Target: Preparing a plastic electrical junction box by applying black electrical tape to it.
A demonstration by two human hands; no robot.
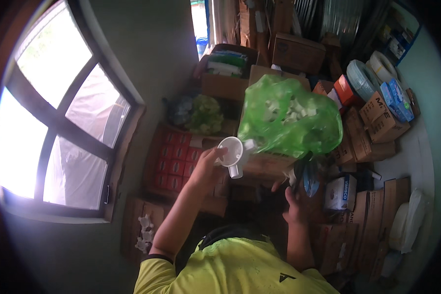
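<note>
My left hand (212, 164) is closed on a white round conduit junction box (236, 172), its open face turned up and a short pipe spout pointing down toward me. Beside its right edge is another white fitting (250, 145), close to a green plastic bag (323, 125) full of white fittings. My right hand (294, 203) is lower and to the right, its fingers bent around something dark that I cannot make out in the shadow. A crumpled clear-blue plastic piece (310, 180) hangs just past it.
The bag rests on a cardboard carton (267, 165). Red small boxes (174, 157) fill a carton at left, with several white fittings (144, 235) on another nearer box. Stacked cartons (377, 117) and coiled tubing (362, 78) crowd the right. A window (59, 117) is at left.
</note>
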